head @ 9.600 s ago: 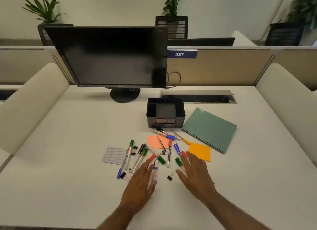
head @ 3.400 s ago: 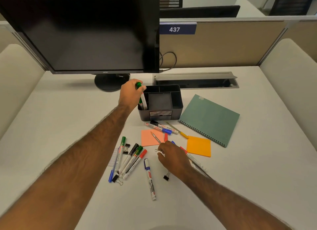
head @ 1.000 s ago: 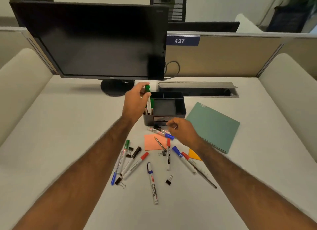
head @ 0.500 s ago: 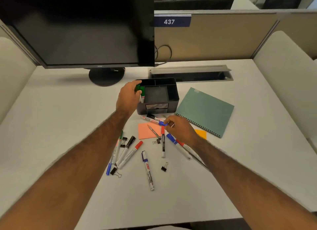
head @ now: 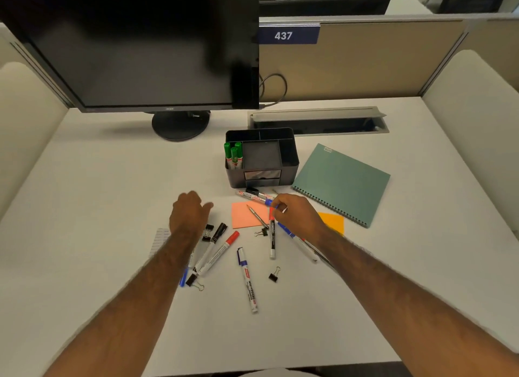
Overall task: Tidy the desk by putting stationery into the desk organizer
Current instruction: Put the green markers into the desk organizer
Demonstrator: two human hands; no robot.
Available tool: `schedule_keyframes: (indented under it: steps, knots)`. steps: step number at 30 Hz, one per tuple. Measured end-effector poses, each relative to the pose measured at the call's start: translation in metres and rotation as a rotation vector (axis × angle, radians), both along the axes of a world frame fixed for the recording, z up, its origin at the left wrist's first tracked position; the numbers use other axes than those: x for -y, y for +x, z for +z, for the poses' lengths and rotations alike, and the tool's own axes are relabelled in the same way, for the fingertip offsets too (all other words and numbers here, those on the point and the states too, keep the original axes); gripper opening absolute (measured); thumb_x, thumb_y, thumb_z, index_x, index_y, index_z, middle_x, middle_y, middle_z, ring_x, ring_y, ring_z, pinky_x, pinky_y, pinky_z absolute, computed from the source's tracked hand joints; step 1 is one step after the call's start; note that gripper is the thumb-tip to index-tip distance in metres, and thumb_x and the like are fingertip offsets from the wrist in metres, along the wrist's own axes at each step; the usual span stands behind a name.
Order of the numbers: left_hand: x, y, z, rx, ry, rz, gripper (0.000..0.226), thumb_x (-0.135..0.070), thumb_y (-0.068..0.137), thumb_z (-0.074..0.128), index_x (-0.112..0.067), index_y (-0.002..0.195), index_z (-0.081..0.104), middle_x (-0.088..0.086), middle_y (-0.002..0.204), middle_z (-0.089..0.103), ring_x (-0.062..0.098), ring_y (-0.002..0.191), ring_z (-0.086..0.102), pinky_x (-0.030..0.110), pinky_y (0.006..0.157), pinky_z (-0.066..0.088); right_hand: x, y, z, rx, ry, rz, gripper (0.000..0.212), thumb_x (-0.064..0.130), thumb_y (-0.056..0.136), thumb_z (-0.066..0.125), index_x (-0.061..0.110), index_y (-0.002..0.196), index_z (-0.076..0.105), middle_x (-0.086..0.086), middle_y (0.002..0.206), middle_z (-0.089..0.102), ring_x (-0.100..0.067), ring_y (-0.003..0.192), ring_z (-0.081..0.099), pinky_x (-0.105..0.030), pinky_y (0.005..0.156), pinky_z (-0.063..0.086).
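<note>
The black desk organizer (head: 289, 157) stands mid-desk with three green markers (head: 233, 154) upright in its left compartment. My left hand (head: 189, 213) hovers open and empty over a cluster of markers (head: 214, 247) and binder clips at the left. My right hand (head: 297, 216) pinches the blue-capped marker (head: 268, 202), which lies just in front of the organizer. A red-capped marker (head: 271, 236) lies right under those fingers. A blue marker (head: 247, 281), a pen (head: 257, 215), a pink sticky note (head: 244, 216) and an orange sticky note (head: 332, 222) lie loose on the desk.
A teal spiral notebook (head: 341, 183) lies right of the organizer. The monitor (head: 134, 48) and its stand (head: 179, 124) are behind on the left, a cable tray (head: 317, 118) behind on the right. Loose binder clips (head: 273, 275) and a label sheet (head: 160, 239) are near my arms.
My left hand let go of the green marker in the organizer and drew back to the markers at the left. My right hand stays at the blue-capped marker.
</note>
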State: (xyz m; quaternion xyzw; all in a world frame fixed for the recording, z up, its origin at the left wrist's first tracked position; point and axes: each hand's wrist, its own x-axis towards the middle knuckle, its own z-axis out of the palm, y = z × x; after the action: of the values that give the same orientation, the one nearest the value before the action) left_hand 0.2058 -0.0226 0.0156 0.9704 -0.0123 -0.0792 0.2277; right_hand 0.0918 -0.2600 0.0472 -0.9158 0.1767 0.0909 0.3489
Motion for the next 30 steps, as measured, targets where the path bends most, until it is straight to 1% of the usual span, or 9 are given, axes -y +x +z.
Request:
schedule_keyframes:
  steps: [4,10,13,16,20,23,25,27,30]
  knots:
    - [-0.004,-0.013,-0.007,-0.101,0.163,-0.052,0.034,-0.038,0.089,0.065,-0.008,0.104,0.058,0.013,0.107,0.060,0.032,0.102,0.058,0.042,0.082,0.052,-0.006,0.000,-0.001,0.008,0.011,0.021,0.019,0.025,0.091,0.064,0.022,0.109,0.068,0.003,0.106,0.068,-0.011,0.089,0.060,-0.024,0.073,0.045]
    - [-0.001,-0.014,-0.001,-0.079,0.188,-0.089,0.021,-0.025,0.095,0.059,-0.006,0.104,0.062,0.013,0.109,0.065,0.030,0.101,0.062,0.038,0.082,0.050,-0.015,-0.004,0.001,0.010,-0.007,0.034,0.020,0.025,0.090,0.064,0.025,0.110,0.068,0.006,0.103,0.067,-0.011,0.092,0.061,-0.032,0.082,0.053]
    - [-0.001,-0.011,0.008,-0.085,0.153,-0.069,0.022,-0.025,0.095,0.061,-0.006,0.105,0.065,0.013,0.109,0.066,0.030,0.099,0.064,0.037,0.082,0.050,-0.022,-0.005,0.004,0.008,0.007,0.045,0.022,0.025,0.092,0.064,0.022,0.113,0.068,0.004,0.106,0.067,-0.011,0.093,0.061,-0.028,0.079,0.052]
    - [0.002,-0.003,0.024,-0.053,0.076,-0.053,0.023,-0.026,0.094,0.064,-0.005,0.102,0.069,0.013,0.103,0.070,0.030,0.093,0.066,0.036,0.080,0.051,-0.034,-0.003,0.008,0.008,0.034,0.070,0.025,0.025,0.092,0.065,0.021,0.116,0.068,0.003,0.110,0.068,-0.011,0.094,0.061,-0.027,0.080,0.053]
    - [0.016,0.004,0.056,0.025,-0.120,-0.035,0.020,-0.025,0.091,0.067,-0.007,0.087,0.073,0.009,0.087,0.073,0.022,0.076,0.064,0.031,0.072,0.049,-0.054,0.003,0.011,-0.026,0.103,0.080,0.030,0.027,0.092,0.066,0.020,0.121,0.065,0.000,0.116,0.067,-0.012,0.096,0.062,-0.025,0.083,0.053]
    - [0.036,-0.002,0.081,0.067,-0.291,-0.046,0.020,-0.023,0.092,0.068,-0.006,0.099,0.075,0.007,0.096,0.073,0.020,0.082,0.066,0.035,0.083,0.055,-0.070,0.011,0.014,-0.037,0.200,0.058,0.037,0.033,0.089,0.069,0.020,0.123,0.062,-0.001,0.115,0.068,-0.012,0.094,0.064,-0.030,0.082,0.057]
    - [0.049,-0.011,0.092,0.069,-0.382,-0.062,0.022,-0.022,0.091,0.069,-0.007,0.106,0.074,0.007,0.100,0.073,0.020,0.086,0.068,0.036,0.088,0.056,-0.079,0.018,0.019,-0.049,0.277,0.027,0.038,0.034,0.089,0.070,0.018,0.123,0.062,-0.003,0.111,0.069,-0.015,0.091,0.067,-0.030,0.074,0.060]
    - [0.058,-0.019,0.097,0.055,-0.436,-0.071,0.023,-0.022,0.091,0.069,-0.009,0.109,0.073,0.006,0.104,0.073,0.018,0.090,0.067,0.035,0.091,0.056,-0.085,0.025,0.024,-0.041,0.306,-0.019,0.031,0.032,0.090,0.069,0.017,0.116,0.063,-0.002,0.101,0.069,-0.016,0.083,0.069,-0.027,0.067,0.059]
    - [0.064,-0.024,0.099,0.075,-0.496,-0.086,0.024,-0.022,0.091,0.069,-0.012,0.112,0.072,0.003,0.109,0.072,0.013,0.094,0.065,0.030,0.093,0.054,-0.086,0.030,0.031,0.019,0.343,-0.097,0.022,0.029,0.090,0.070,0.014,0.104,0.063,0.000,0.093,0.069,-0.016,0.074,0.070,-0.032,0.068,0.060]
